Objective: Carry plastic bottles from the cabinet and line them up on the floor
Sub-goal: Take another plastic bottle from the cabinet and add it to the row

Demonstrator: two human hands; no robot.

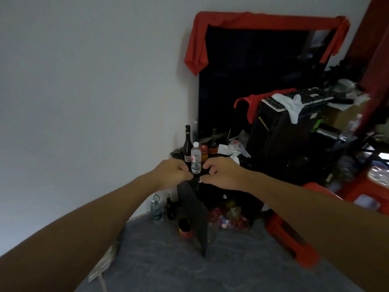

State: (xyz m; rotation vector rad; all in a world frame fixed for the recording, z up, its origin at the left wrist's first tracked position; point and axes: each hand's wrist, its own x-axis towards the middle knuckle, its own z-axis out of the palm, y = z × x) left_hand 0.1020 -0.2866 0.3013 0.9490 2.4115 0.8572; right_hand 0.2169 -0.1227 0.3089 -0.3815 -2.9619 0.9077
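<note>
Both arms reach in from the bottom corners of the frame and meet at the centre, where a small clear plastic water bottle (pixel 196 158) with a white cap stands upright on the front edge of a low black cabinet (pixel 212 192). The left hand (pixel 171 173) sits just left of the bottle's base with its fingers curled inward; whether they touch the bottle or pinch anything I cannot tell, since the knuckles hide the tips. The right hand (pixel 221 172) sits just right of the base, fingers bent in a loose claw with a gap showing between them and the bottle, so it holds nothing. My guess is that the hands flank it this way so they can close in from both sides and lift it straight up.

Behind it, against the wall, stands a tall dark glass bottle (pixel 187 143), with a red-lidded jar (pixel 203 152) and a brown sauce bottle (pixel 213 145) to its right, so tipping the neighbours is a risk. Lower in the frame, the cabinet's door (pixel 194 216) hangs open towards me. On the grey floor (pixel 168 260) by the wall, left of the door, a green-labelled plastic bottle (pixel 156 209) stands beside a dark bottle (pixel 170 207).
</note>
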